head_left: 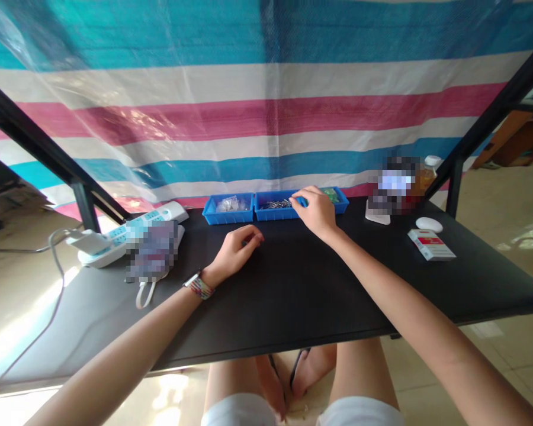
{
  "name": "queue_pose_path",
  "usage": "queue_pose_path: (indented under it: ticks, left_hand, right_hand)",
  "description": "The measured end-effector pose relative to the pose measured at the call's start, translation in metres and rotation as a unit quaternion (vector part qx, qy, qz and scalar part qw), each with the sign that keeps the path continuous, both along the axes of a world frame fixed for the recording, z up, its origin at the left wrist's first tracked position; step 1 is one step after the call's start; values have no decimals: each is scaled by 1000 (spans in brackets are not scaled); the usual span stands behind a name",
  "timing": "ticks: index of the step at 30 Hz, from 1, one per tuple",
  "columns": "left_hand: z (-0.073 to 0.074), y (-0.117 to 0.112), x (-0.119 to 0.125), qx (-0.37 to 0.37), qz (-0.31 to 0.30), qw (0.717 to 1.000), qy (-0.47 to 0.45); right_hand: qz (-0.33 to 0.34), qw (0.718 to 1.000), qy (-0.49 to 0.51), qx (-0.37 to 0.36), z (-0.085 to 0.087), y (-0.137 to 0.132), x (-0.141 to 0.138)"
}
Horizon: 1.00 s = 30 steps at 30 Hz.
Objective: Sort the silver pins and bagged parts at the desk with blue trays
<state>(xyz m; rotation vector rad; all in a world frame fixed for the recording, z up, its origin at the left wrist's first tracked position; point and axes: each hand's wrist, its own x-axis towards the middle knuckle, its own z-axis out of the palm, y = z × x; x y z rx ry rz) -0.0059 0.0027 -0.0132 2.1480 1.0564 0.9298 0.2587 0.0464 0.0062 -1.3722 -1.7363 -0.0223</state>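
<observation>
A blue, white and pink striped plastic sheet (231, 83) hangs behind a blue, rectangular plastic tray (273, 215) on a flat black tabletop (284, 302), with a long white power strip (173, 211) well to the tray's left. The right hand (318, 212) hangs over the tray's right part, thumb and fingertips narrowly bent, and the left hand (235, 251) curls loosely before its left end; whether either grips anything cannot be told. A matching blue tray (228, 218) adjoins its left side, and thin, silver-coloured metal pieces (278, 205) lie inside it.

White power strip (121, 232), striped sheet (266, 112)
</observation>
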Motion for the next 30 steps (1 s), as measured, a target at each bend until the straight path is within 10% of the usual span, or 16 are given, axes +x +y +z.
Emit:
queue_pose_path:
  ticks: [13, 30]
  left_hand:
    - [0, 0, 0, 6, -15, 1000, -2]
    - [0, 0, 0, 4, -14, 1000, -1]
  right_hand:
    - [-265, 933, -151, 191, 10, -32, 234]
    - [-291, 927, -119, 202, -8, -41, 234]
